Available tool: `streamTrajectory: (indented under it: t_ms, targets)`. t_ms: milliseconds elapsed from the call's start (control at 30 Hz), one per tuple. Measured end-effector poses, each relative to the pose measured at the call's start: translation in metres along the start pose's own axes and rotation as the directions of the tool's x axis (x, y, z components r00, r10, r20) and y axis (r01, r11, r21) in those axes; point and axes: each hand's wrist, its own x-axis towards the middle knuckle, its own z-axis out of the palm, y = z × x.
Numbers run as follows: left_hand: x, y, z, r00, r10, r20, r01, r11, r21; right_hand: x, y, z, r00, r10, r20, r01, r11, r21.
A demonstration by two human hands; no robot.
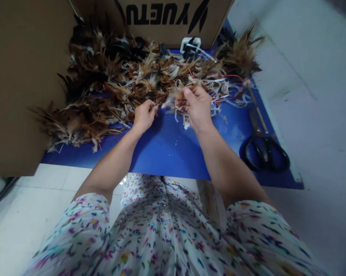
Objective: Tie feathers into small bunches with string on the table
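A wide heap of brown, tan and black feathers (109, 88) mixed with white strips lies across a blue table (173, 149). At the heap's near edge my left hand (144, 115) is closed, pinching some feathers between thumb and fingers. My right hand (197, 107), just to its right, is closed on a small bunch of pale brown feathers (177, 96) with white strips hanging from it. The two hands are almost touching above the blue surface.
Black-handled scissors (265, 147) lie at the table's right side, with a thin stick (257, 109) behind them. A printed cardboard box (173, 17) stands at the back and a cardboard panel (20, 84) on the left. A white clip (190, 44) sits near the box. White floor tiles (32, 207) lie below.
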Motion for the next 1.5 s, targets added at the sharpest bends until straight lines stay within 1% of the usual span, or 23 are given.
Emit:
streamTrajectory:
  t_ms: [100, 200, 300, 400, 467, 533, 700, 767, 867, 967, 1067, 1133, 1167, 1233, 1300, 1400, 1467, 1500]
  targets:
    - [0.000, 0.000, -0.001, 0.996, 0.075, -0.040, -0.070, 0.992, 0.101, 0.001, 0.000, 0.000, 1.000, 0.000, 0.006, 0.000, 1.000, -0.007]
    - [-0.004, 0.003, -0.004, 0.983, 0.156, -0.099, -0.132, 0.968, 0.211, 0.002, 0.002, 0.000, 1.000, 0.002, 0.014, -0.001, 1.000, -0.031]
    - [-0.008, 0.006, -0.005, 0.962, 0.232, -0.143, -0.194, 0.952, 0.237, 0.003, 0.004, -0.002, 1.000, 0.008, 0.008, -0.007, 1.000, -0.027]
    - [-0.011, 0.007, -0.002, 0.939, 0.324, -0.112, -0.291, 0.926, 0.240, 0.003, 0.003, -0.002, 1.000, 0.010, -0.002, -0.010, 1.000, -0.012]
    - [-0.012, 0.007, 0.001, 0.928, 0.364, -0.083, -0.336, 0.911, 0.241, 0.001, 0.001, 0.000, 1.000, 0.022, -0.006, -0.022, 1.000, 0.000]
    - [-0.012, 0.005, 0.005, 0.922, 0.382, -0.071, -0.355, 0.902, 0.246, -0.003, -0.004, 0.003, 0.999, 0.049, -0.014, -0.049, 0.998, 0.027]
    - [-0.011, 0.000, 0.011, 0.910, 0.410, -0.062, -0.381, 0.887, 0.260, -0.012, -0.019, 0.010, 0.994, 0.108, -0.013, -0.105, 0.981, 0.161]
    - [-0.010, 0.000, 0.011, 0.907, 0.415, -0.066, -0.387, 0.886, 0.256, -0.014, -0.022, 0.011, 0.993, 0.114, 0.004, -0.113, 0.980, 0.166]
    - [-0.011, 0.003, 0.009, 0.915, 0.395, -0.087, -0.374, 0.908, 0.188, -0.013, -0.021, 0.009, 0.994, 0.110, 0.014, -0.111, 0.982, 0.152]
    - [-0.008, 0.003, 0.006, 0.938, 0.317, -0.143, -0.318, 0.948, 0.018, -0.007, -0.015, 0.004, 0.996, 0.092, -0.013, -0.089, 0.988, 0.128]
    - [0.001, -0.004, 0.003, 0.962, 0.149, -0.227, -0.190, 0.967, -0.169, 0.002, -0.008, -0.005, 0.997, 0.056, -0.050, -0.056, 0.998, -0.009]
    - [0.009, -0.011, 0.002, 0.964, 0.018, -0.264, -0.093, 0.957, -0.275, 0.006, -0.004, -0.011, 0.998, 0.011, -0.064, -0.021, 0.986, -0.163]
    - [0.013, -0.014, 0.001, 0.964, -0.031, -0.264, -0.058, 0.944, -0.324, 0.007, -0.003, -0.013, 0.998, -0.022, -0.063, 0.005, 0.965, -0.262]
    - [0.018, -0.018, 0.000, 0.968, -0.077, -0.240, -0.026, 0.916, -0.400, 0.006, -0.001, -0.016, 0.995, -0.094, -0.024, 0.072, 0.882, -0.466]
    - [0.019, -0.017, -0.001, 0.977, -0.083, -0.196, -0.016, 0.889, -0.457, 0.002, -0.002, -0.015, 0.986, -0.144, 0.081, 0.163, 0.770, -0.617]
    - [0.014, -0.009, 0.000, 0.993, -0.074, -0.091, 0.016, 0.855, -0.518, -0.005, -0.003, -0.011, 0.955, -0.154, 0.253, 0.293, 0.599, -0.745]
    - [0.009, -0.003, 0.004, 0.998, -0.066, -0.022, 0.044, 0.839, -0.542, -0.009, -0.003, -0.008, 0.944, -0.121, 0.308, 0.326, 0.495, -0.805]
    - [0.007, -0.001, 0.006, 0.998, -0.059, 0.006, 0.053, 0.833, -0.551, -0.010, -0.003, -0.007, 0.943, -0.097, 0.320, 0.327, 0.462, -0.824]
